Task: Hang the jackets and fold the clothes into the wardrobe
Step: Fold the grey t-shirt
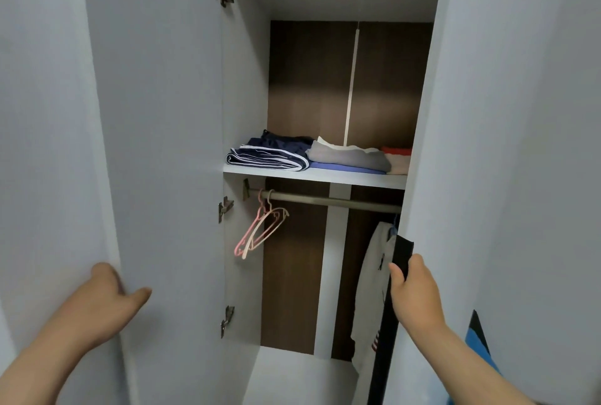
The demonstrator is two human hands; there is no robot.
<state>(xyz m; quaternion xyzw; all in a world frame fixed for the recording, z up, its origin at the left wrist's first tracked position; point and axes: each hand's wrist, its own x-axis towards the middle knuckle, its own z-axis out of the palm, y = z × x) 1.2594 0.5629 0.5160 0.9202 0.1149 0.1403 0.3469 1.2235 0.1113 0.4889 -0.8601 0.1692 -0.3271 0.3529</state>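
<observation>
Grey-white jacket [374,274] is hanging on the rod [325,201], folded clothes [312,157] are sitting on the shelf [325,177]. The left hand [113,294] is curling round the left door [156,111] edge, and the right hand [413,284] is gripping the right door [487,144] edge. Soft floppy stuff, probably; I'd be scooping stacks from underneath.

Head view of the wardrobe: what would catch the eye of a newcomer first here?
First, the two hands: the left hand holds the edge of the white left door, the right hand grips the dark edge of the white right door. Between them, folded clothes lie in a row on the white shelf. Below, two empty plastic hangers, pink and cream, hang on the metal rail.
</observation>
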